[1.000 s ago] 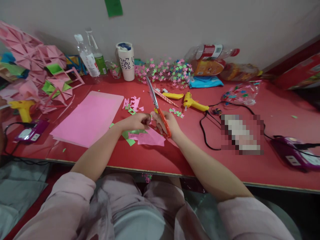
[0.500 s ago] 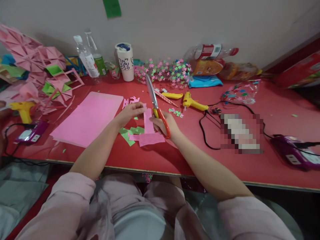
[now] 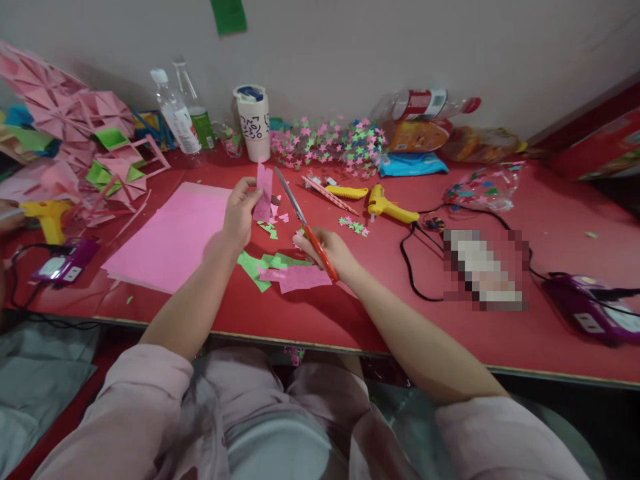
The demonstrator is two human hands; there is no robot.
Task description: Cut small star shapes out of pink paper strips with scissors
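Note:
Between the thumb and fingers of my left hand (image 3: 241, 212) a pink paper strip (image 3: 264, 190) stands upright. My right hand (image 3: 327, 252) grips red-handled scissors (image 3: 299, 212), their blades pointing up and to the left, apart from the strip. Below the hands, pink paper scraps (image 3: 304, 279) overlap green paper scraps (image 3: 255, 270) on the red table. Small cut paper stars (image 3: 354, 227) lie just beyond my right hand. A stack of pink paper sheets (image 3: 165, 230) spreads out to the left, partly under my left forearm.
A yellow glue gun (image 3: 393, 205), a yellow cutter (image 3: 347, 192) and a striped pencil (image 3: 331, 196) lie behind my right hand. Bottles, a white tumbler (image 3: 253, 127) and star-filled plastic line the wall. Another person's hand (image 3: 10, 217) is at far left, beside a second glue gun (image 3: 49, 217).
My left hand has lifted the pink strip up and to the left, away from the scraps. The scissors have tilted further left, and my right hand stays nearly in place.

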